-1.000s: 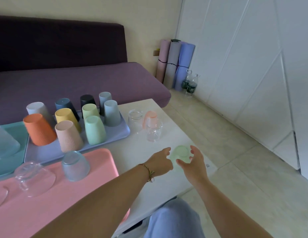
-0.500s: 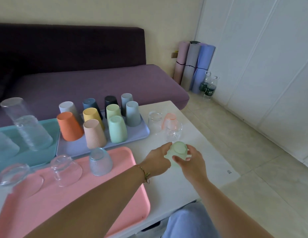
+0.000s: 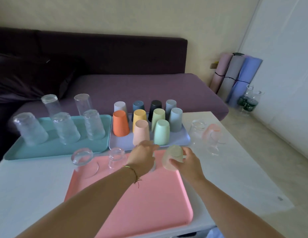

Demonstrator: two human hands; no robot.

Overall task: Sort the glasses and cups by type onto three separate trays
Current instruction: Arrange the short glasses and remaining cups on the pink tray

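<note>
Gripping a pale green frosted glass [image 3: 173, 156], the right hand [image 3: 186, 163] has its thumb and fingers curled round the sides. The glass is upside down, tilted a little, over the far right corner of the pink tray [image 3: 141, 205]. Whether its rim touches the tray cannot be told.

Just to the left, the left hand [image 3: 142, 156] hovers above the far edge of the same tray, its back to the camera. One finger reaches out to the right. The other fingers are hidden under the hand, so I cannot tell whether they are apart, together or holding anything. A thin bracelet [image 3: 132, 172] sits on that wrist.

On the far left part of the pink tray stand two short clear glasses [image 3: 116, 157], both upside down.

Beyond it, at the far left, a teal tray [image 3: 55, 148] carries five tall clear glasses [image 3: 65, 127], all turned over. Touching its right side, a lavender tray [image 3: 185, 140] holds ten coloured cups [image 3: 120, 123], also upside down, in close rows.

To the right of the lavender tray, on the white table [image 3: 235, 172], are a pink frosted glass [image 3: 212, 130] and two small clear ones [image 3: 198, 127], close together.

A purple sofa [image 3: 149, 90] runs behind the table. Rolled mats [image 3: 235, 74] lean in the far right corner, with bottles [image 3: 247, 103] on the floor beside them.
</note>
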